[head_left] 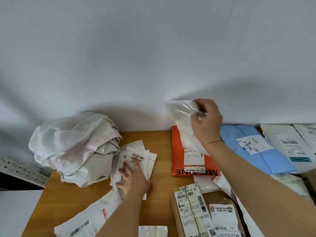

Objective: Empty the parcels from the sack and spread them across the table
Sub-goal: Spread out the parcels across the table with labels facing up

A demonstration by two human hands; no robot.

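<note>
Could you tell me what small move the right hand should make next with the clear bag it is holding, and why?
Probably lower the clear plastic bag onto the bare wood of the table between the two piles. The right hand pinches it in the air above the orange parcel, which already carries a label, while the left hand presses flat on the white envelopes beside the crumpled sack.

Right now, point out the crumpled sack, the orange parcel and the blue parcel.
crumpled sack (73, 147), head view, middle of its bunched cloth.
orange parcel (177, 151), head view, bare left side.
blue parcel (273, 161), head view, lower flat face.
</note>
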